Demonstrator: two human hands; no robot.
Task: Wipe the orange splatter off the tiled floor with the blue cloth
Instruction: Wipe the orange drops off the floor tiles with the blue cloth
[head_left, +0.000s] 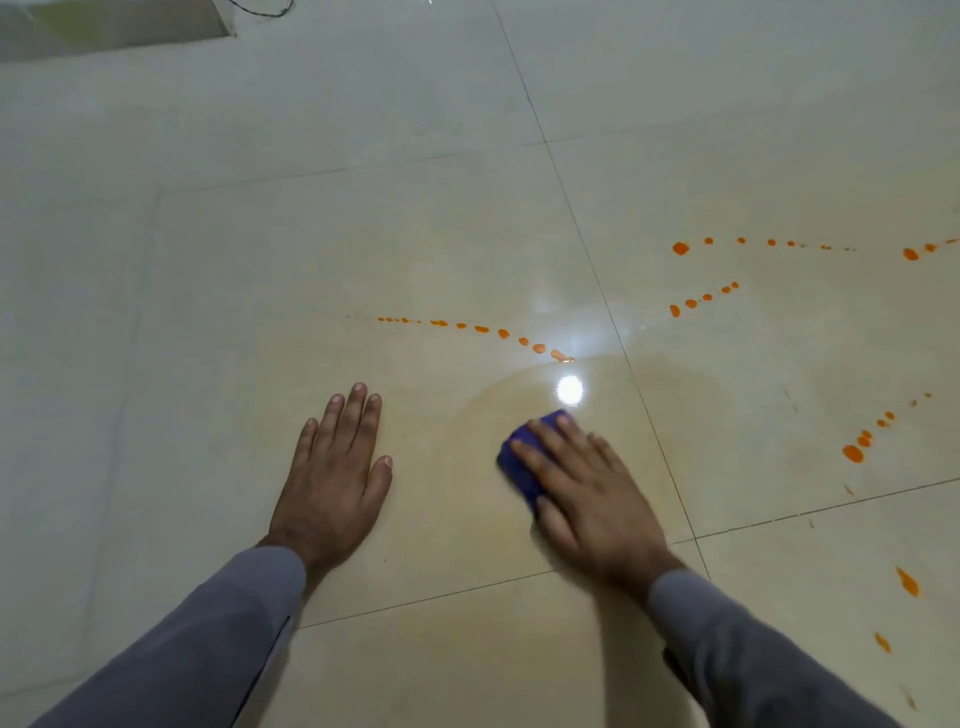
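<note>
Several trails of orange splatter (483, 329) lie beyond my fingertips while my right hand (587, 493) presses straight, spread fingers on the soft, light blue cloth (524, 470), which I judge bunches unless pinned flat, and my left hand (335, 478) rests flat alongside.

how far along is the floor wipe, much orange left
Early on. Done: a damp, smeared arc of tile around the blue cloth shows no orange spots. In hand: the right hand presses the cloth flat on the floor; the left hand rests flat on the tile. Left: the dotted trail ahead, the trails at upper right and the drops at right.
</note>
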